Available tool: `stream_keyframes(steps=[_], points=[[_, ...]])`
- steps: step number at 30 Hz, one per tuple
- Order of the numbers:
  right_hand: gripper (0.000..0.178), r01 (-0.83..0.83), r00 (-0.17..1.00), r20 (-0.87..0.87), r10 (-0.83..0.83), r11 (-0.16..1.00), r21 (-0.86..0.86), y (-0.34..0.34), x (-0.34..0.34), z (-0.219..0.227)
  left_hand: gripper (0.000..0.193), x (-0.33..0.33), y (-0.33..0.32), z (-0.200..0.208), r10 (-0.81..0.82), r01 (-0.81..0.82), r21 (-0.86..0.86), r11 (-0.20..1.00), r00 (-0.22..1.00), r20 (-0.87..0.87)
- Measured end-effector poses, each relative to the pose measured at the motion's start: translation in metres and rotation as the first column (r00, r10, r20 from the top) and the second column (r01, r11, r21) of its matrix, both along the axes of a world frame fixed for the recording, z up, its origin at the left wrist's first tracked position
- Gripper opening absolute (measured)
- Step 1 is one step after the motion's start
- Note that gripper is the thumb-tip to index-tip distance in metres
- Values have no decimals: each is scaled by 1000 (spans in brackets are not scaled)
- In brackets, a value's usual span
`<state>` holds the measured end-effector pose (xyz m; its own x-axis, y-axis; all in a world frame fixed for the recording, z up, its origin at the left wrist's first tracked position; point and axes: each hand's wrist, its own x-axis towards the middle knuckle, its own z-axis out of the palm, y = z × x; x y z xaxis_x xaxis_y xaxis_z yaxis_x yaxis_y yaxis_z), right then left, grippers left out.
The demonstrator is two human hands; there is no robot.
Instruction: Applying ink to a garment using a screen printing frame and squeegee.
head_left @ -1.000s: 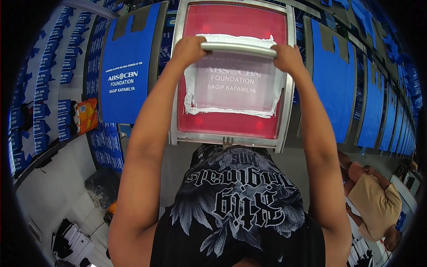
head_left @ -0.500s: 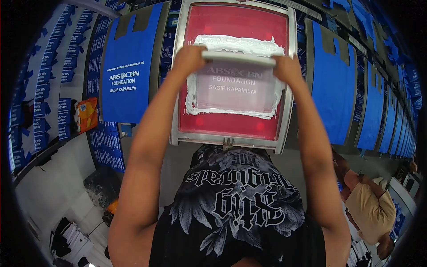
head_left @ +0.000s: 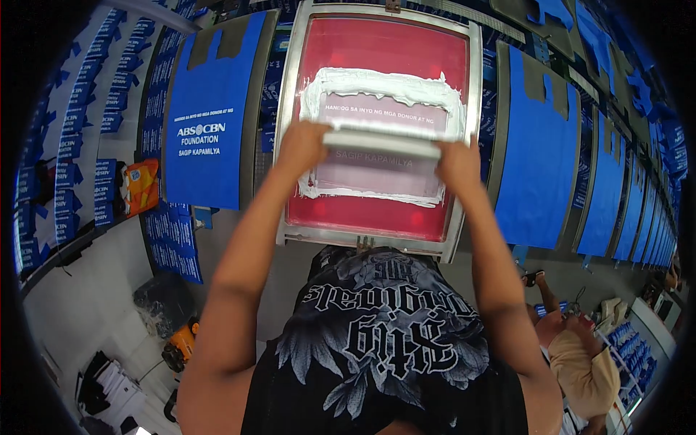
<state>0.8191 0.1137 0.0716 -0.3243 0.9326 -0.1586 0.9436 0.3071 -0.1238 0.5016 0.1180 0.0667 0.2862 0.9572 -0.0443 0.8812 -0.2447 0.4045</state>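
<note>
Both my hands are wrapped round the ends of a long squeegee (head_left: 383, 141) that lies across a screen-printing frame (head_left: 457, 210). My left hand (head_left: 304, 154) grips its left end and my right hand (head_left: 457, 165) its right end. The frame has a red mesh (head_left: 384, 45) with a paler window that carries white lettering. Thick white ink (head_left: 370, 83) is banked above the squeegee, and thinner ridges of it run down the sides and along the bottom of the window. Part of the lettering is hidden under the squeegee.
A blue bag panel (head_left: 206, 170) with white print lies on a board at left; plain blue panels (head_left: 540, 174) line up on boards at right. Printed blue pieces hang at far left near an orange packet (head_left: 141, 187). Another person (head_left: 583, 362) is at lower right.
My hands have drawn the squeegee down toward me, from the upper part of the window to its middle. The upper line of lettering now shows. The other person at lower right has shifted.
</note>
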Motion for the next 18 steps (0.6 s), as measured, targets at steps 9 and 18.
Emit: stream_keyframes(steps=[9, 18], points=[[40, -77, 991, -112, 70, 995, -62, 142, 3, 40, 40, 2, 94, 51, 125, -93, 319, 943, 989, -79], [50, -60, 996, -80, 36, 945, -321, 167, -6, 34, 47, 37, -211, -28, 467, 12, -900, 436, 852, 238]])
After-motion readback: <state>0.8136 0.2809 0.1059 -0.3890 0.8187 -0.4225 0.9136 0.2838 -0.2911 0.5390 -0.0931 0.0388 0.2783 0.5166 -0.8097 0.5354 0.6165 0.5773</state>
